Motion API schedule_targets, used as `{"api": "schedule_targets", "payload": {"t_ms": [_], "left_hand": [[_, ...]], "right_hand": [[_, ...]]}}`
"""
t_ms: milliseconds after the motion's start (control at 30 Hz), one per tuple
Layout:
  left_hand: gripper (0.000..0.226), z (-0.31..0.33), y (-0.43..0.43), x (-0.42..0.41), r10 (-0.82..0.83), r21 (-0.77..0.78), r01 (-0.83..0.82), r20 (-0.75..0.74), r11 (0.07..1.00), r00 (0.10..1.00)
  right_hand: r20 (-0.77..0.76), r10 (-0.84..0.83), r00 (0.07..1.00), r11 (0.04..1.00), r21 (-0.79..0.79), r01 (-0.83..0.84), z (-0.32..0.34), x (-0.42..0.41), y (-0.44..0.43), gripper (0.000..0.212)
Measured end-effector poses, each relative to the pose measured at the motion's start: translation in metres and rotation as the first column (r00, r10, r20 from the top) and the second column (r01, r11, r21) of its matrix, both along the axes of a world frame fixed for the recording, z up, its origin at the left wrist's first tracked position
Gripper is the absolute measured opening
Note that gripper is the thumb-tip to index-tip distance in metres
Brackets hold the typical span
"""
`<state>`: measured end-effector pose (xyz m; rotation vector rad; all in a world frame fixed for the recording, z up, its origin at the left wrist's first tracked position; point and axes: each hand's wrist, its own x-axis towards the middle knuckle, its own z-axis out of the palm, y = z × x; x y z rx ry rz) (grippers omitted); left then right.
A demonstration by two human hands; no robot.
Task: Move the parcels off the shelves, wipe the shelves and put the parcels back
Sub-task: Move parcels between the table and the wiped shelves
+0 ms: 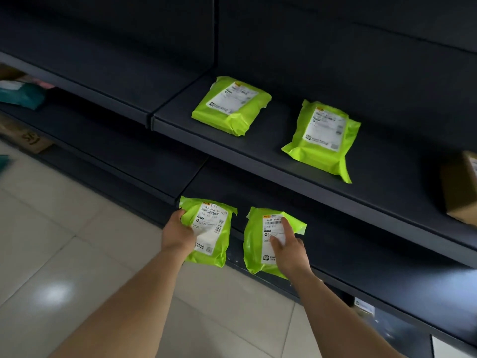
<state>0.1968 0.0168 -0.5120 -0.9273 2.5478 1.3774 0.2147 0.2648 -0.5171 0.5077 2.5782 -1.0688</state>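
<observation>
Dark shelves run across the view. On the upper shelf (258, 156) lie two lime-green parcels with white labels, one to the left (231, 105) and one to the right (322, 136). At the front edge of the lower shelf (361, 259) are two more green parcels. My left hand (180, 232) grips the left parcel (209, 231) by its left side, thumb on top. My right hand (287, 248) holds the right parcel (268, 241), with thumb and forefinger spread on its label and the other fingers hidden under it.
A brown cardboard box (462, 187) sits at the right end of the upper shelf. Teal and pink parcels (23, 95) lie on a shelf at far left, with a cardboard box (28, 140) below. Light floor tiles (64, 254) fill the lower left.
</observation>
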Motion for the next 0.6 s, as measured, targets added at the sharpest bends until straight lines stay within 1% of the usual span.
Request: {"api": "schedule_targets", "payload": {"t_ms": [133,267,400,467,600], "left_hand": [[0.056,-0.037,-0.005,-0.038,-0.029,-0.024,0.029,-0.001,0.999,1.0],[0.054,-0.071,-0.011,-0.076,-0.081,-0.003,0.081,-0.01,0.997,0.997],[0.052,-0.106,-0.017,-0.108,-0.133,0.013,0.134,-0.026,0.991,0.991],[0.054,-0.129,-0.02,-0.128,-0.168,0.03,0.168,-0.029,0.985,0.985],[0.061,-0.147,-0.022,-0.153,-0.177,0.01,0.177,-0.034,0.984,0.984]], "right_hand": [[-0.014,-0.044,0.999,0.999,0.021,0.044,-0.039,-0.026,-0.004,0.059],[-0.042,-0.085,0.995,0.995,0.045,0.087,-0.07,-0.05,-0.012,0.059],[-0.076,-0.153,0.985,0.987,0.031,0.155,-0.105,-0.07,-0.024,0.058],[-0.1,-0.194,0.976,0.98,0.033,0.198,-0.129,-0.082,-0.032,0.058],[-0.125,-0.23,0.965,0.971,0.035,0.236,-0.145,-0.097,-0.035,0.058]]}}
